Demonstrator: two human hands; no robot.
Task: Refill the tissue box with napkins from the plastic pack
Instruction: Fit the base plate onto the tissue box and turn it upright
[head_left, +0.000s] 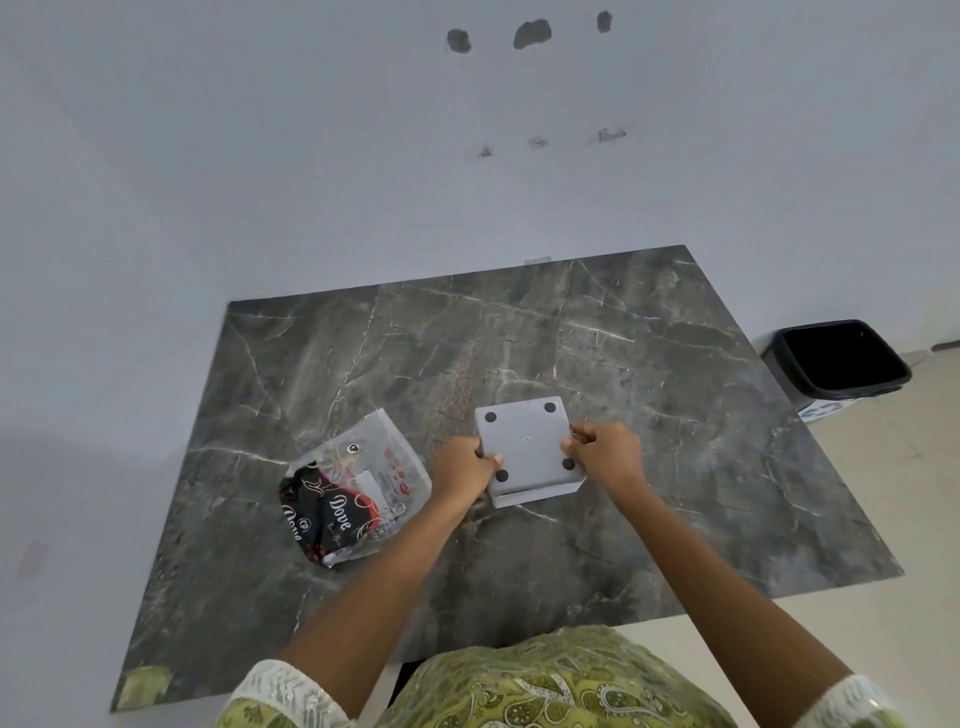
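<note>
Dark marble table (649, 374), both hands' grip clamped on upturned tissue box (524, 447), "Dove" plastic pack (358, 491) beside

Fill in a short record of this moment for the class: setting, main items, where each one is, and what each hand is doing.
setting: dark marble table against a pale wall
box: grey tissue box, upside down, four dark pads facing up
pack: plastic pack, lying on the table left of the box, apart from it
left hand: left hand grips the box's left edge
right hand: right hand grips the box's right edge
bin: black bin on the floor, right of the table
napkins: none out of the pack yet
</note>
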